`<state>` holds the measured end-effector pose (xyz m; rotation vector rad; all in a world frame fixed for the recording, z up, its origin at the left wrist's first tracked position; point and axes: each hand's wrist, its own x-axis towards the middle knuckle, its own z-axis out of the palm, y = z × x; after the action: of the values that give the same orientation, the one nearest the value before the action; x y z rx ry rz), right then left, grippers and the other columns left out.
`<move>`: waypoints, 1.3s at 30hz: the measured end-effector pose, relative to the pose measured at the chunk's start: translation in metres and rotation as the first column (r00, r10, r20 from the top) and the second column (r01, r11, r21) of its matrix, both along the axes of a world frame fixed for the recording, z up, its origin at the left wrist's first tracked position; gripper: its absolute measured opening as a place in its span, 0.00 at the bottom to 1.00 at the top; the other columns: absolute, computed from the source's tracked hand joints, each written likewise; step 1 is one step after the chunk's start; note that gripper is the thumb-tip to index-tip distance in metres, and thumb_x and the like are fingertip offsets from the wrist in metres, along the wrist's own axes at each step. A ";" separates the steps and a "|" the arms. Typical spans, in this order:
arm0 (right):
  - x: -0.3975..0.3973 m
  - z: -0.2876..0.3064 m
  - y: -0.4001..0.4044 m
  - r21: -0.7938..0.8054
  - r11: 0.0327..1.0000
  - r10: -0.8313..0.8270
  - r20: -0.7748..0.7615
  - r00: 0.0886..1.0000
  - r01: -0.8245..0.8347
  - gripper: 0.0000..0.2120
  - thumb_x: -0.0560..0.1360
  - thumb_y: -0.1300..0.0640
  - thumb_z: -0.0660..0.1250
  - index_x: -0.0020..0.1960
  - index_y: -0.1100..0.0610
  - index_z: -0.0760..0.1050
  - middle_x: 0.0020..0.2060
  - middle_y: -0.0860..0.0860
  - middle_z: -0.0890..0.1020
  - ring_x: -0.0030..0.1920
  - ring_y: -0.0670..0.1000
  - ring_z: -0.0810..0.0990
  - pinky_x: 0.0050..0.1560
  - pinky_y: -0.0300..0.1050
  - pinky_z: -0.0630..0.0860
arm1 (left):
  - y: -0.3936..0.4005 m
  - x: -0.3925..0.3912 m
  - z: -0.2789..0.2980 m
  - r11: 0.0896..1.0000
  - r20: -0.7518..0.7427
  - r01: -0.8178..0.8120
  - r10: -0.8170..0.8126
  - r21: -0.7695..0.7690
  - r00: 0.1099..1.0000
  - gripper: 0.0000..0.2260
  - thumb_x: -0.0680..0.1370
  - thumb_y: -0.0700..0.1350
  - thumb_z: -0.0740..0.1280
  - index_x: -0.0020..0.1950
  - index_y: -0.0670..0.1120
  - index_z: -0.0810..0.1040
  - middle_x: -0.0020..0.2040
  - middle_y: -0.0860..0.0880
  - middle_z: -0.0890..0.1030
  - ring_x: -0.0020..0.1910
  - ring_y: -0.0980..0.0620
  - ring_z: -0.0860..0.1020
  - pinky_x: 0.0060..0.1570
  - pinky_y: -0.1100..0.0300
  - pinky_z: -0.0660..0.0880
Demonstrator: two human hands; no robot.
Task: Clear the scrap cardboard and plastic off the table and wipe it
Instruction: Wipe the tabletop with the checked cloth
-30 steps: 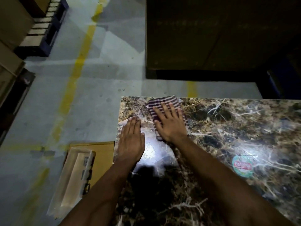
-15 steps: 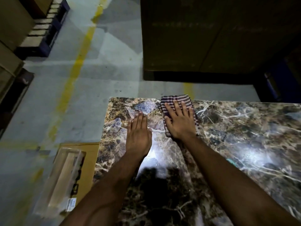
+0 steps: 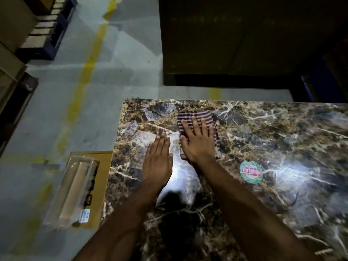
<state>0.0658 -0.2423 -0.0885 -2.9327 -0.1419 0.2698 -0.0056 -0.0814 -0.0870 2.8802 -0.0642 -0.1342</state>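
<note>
Right hand (image 3: 197, 144) presses striped cloth (image 3: 195, 115); table (image 3: 263, 140) sticker (image 3: 251, 172) reads "Patelse"

We see most of the marble table (image 3: 263, 147) lying bare toward the right of the frame, with only a flat round sticker (image 3: 251, 172) on it, so a hand could sweep that way freely. Near the upper left corner of the top, our left hand (image 3: 158, 161) lies flat just beside our right hand (image 3: 197, 142), which presses a striped cloth (image 3: 195, 117). At lower left, on the floor beside the table edge, a clear plastic tray (image 3: 73, 191) rests on cardboard (image 3: 103, 166).
</note>
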 end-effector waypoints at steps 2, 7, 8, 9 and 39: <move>-0.025 0.001 0.016 0.015 0.998 0.066 0.013 0.998 -0.066 0.28 0.83 0.38 0.46 0.82 0.39 0.46 0.83 0.49 0.49 0.82 0.57 0.43 0.80 0.62 0.40 | 0.001 -0.011 -0.003 1.000 -0.024 0.015 -0.015 0.000 1.000 0.26 0.86 0.52 0.49 0.83 0.47 0.49 0.83 0.50 0.49 0.82 0.51 0.47 0.79 0.54 0.42; -0.090 -0.001 -0.020 -0.026 0.996 0.091 -0.012 0.996 -0.091 0.28 0.83 0.37 0.46 0.82 0.38 0.45 0.83 0.47 0.47 0.82 0.55 0.43 0.79 0.60 0.39 | 0.007 -0.042 -0.002 0.998 -0.031 0.055 -0.055 0.001 0.998 0.26 0.86 0.53 0.50 0.83 0.47 0.52 0.83 0.49 0.53 0.82 0.50 0.50 0.79 0.50 0.50; -0.092 -0.001 -0.029 -0.036 0.998 0.054 -0.013 0.998 -0.055 0.28 0.83 0.38 0.46 0.82 0.37 0.45 0.83 0.47 0.48 0.82 0.55 0.43 0.79 0.60 0.39 | 0.008 -0.049 -0.002 0.998 -0.020 0.065 -0.065 -0.002 0.998 0.25 0.86 0.53 0.50 0.83 0.47 0.54 0.83 0.49 0.54 0.81 0.50 0.51 0.79 0.50 0.50; -0.091 -0.001 -0.033 -0.042 0.999 0.012 -0.012 1.000 -0.012 0.28 0.83 0.38 0.46 0.82 0.38 0.45 0.83 0.47 0.48 0.82 0.56 0.43 0.79 0.60 0.39 | 0.010 -0.057 -0.002 0.997 -0.010 0.075 -0.075 0.000 0.997 0.25 0.86 0.53 0.50 0.82 0.47 0.54 0.83 0.49 0.55 0.81 0.50 0.52 0.79 0.50 0.50; -0.305 0.006 0.031 0.013 0.994 -0.105 -0.022 0.994 0.105 0.29 0.81 0.39 0.46 0.82 0.39 0.47 0.83 0.49 0.50 0.82 0.57 0.44 0.79 0.63 0.40 | 0.023 -0.221 0.001 0.980 -0.059 0.200 -0.200 -0.007 0.978 0.26 0.86 0.53 0.47 0.83 0.46 0.49 0.83 0.49 0.48 0.82 0.51 0.45 0.80 0.52 0.44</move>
<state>-0.2392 -0.2109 -0.0821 -2.9104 0.0136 0.2831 -0.2265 -0.0581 -0.0863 2.8610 -0.3432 -0.2575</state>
